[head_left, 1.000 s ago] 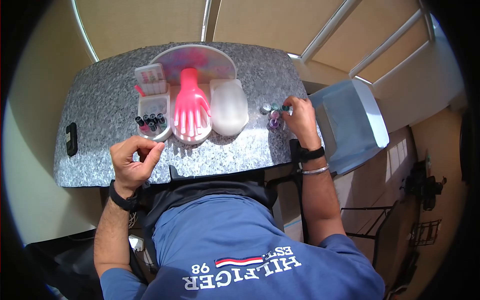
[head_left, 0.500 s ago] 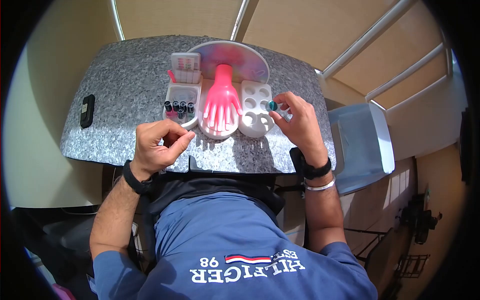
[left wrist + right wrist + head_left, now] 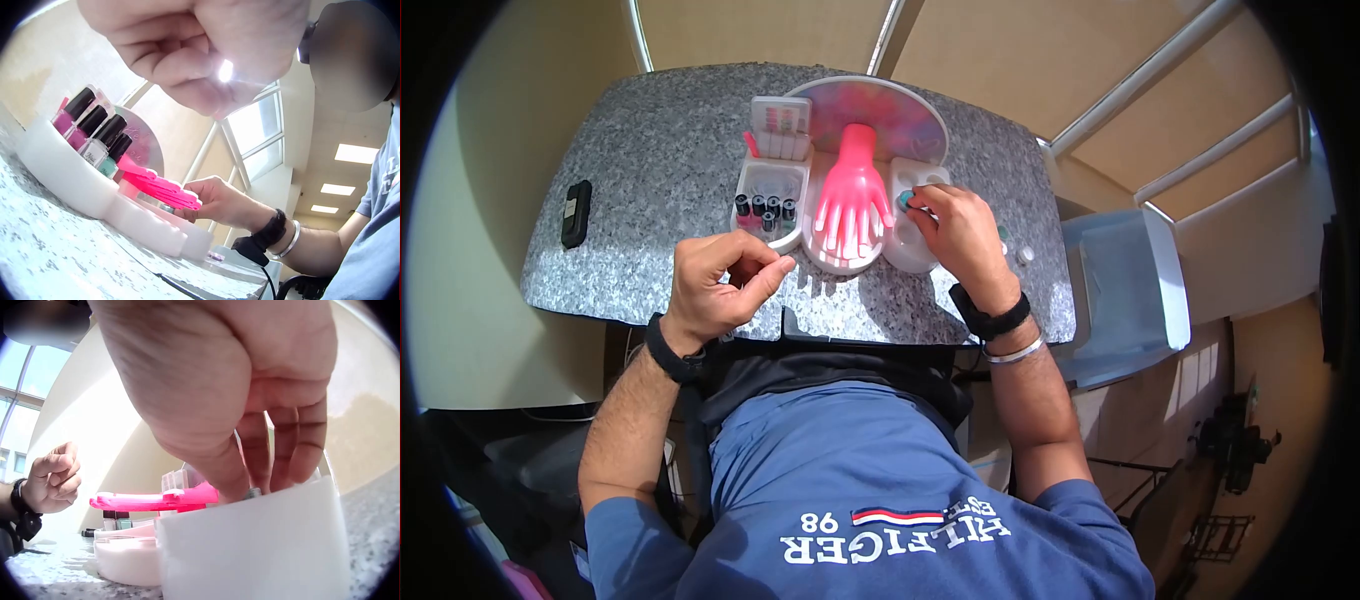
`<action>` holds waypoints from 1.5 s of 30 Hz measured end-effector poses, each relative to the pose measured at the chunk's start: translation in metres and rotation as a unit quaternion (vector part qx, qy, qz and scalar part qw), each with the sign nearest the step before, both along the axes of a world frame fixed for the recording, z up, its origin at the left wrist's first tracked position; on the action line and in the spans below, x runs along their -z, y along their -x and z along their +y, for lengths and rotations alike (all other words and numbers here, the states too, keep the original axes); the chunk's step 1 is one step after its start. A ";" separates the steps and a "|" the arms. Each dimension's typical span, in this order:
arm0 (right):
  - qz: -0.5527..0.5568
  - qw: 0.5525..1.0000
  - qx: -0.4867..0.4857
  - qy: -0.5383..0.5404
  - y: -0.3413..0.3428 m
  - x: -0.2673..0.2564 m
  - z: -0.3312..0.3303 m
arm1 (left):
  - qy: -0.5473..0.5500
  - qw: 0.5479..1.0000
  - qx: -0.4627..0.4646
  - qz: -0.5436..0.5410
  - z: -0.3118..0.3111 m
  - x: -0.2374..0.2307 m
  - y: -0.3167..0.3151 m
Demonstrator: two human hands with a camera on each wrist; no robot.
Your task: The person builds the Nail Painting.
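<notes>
My right hand (image 3: pixel 960 235) pinches a small teal-topped pot (image 3: pixel 905 199) over a white holder (image 3: pixel 908 252) with round wells. In the right wrist view its fingertips reach down behind the holder's wall (image 3: pixel 253 550), hiding most of the pot. To the left of the holder, a pink model hand (image 3: pixel 855 185) with long white-tipped nails lies palm down on its white base. My left hand (image 3: pixel 725 285) hovers near the table's front edge, fingers curled and thumb against the index finger, with nothing seen in it. Several nail polish bottles (image 3: pixel 94 147) with black caps stand in a white tray (image 3: pixel 785 240) beyond it.
A few small pots (image 3: pixel 1025 255) sit on the speckled grey table right of my right hand. Behind the model hand rises a curved colourful backboard (image 3: pixel 900 125). A clear case (image 3: pixel 781 115) stands back left, a black device (image 3: pixel 576 214) at far left, and a blue bin (image 3: pixel 1130 280) beyond the right edge.
My right hand has taken the teal pot from the cluster on the table at right and carried it left to the welled holder. The left hand keeps its curled pose; the head view has shifted.
</notes>
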State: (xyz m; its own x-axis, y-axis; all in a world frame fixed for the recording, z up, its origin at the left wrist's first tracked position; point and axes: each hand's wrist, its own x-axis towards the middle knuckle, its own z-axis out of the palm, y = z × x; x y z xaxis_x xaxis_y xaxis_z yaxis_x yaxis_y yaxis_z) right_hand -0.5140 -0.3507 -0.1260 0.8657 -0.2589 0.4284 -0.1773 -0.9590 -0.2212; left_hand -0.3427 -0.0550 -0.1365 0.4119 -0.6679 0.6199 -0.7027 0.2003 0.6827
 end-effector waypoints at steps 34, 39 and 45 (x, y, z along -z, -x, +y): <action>0.084 0.988 0.123 -0.049 0.103 -0.009 -0.075 | -0.019 0.999 -0.009 -0.027 0.000 -0.001 0.000; 0.068 0.992 0.094 -0.043 0.101 0.005 -0.082 | -0.021 1.000 -0.012 -0.013 0.001 0.001 -0.002; 0.080 0.990 0.107 -0.039 0.100 0.011 -0.088 | -0.015 0.999 -0.012 -0.030 0.000 0.003 -0.003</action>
